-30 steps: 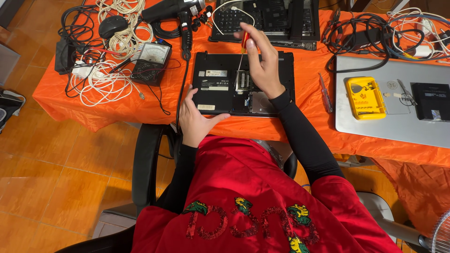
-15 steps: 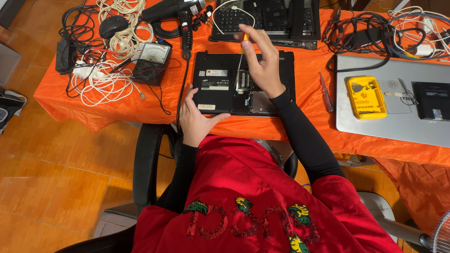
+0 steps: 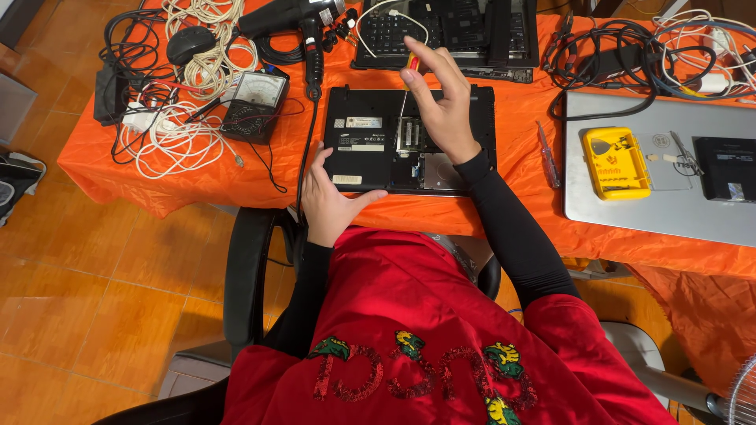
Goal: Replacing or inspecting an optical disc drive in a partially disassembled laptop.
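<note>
On the orange-draped table (image 3: pixel 197 177), from left: one tangle of white and black cables (image 3: pixel 169 118), one black mouse (image 3: pixel 190 43), one analogue meter (image 3: pixel 254 106), one black heat gun (image 3: pixel 293 16). At centre lies one black laptop turned underside up (image 3: pixel 370 138), its bottom panel open; a second dismantled laptop with keyboard showing (image 3: pixel 449 31) sits behind it. Farther right are one loose screwdriver (image 3: pixel 548 153), one yellow bit case (image 3: pixel 616 163) and one silver laptop lid (image 3: pixel 669 212).

Since half a second ago, little has changed: the right hand has shifted only slightly above the open bay, and the left has not moved.

The left hand (image 3: pixel 329 201) rests flat, fingers closed against the upturned laptop's near-left corner, steadying it at the table's front edge. The right hand (image 3: pixel 441 98) is raised over the machine, fingers splayed, pinching the red-handled screwdriver (image 3: pixel 408 75) upright between thumb and fingertips, its shaft pointing down into the open compartment.
</note>
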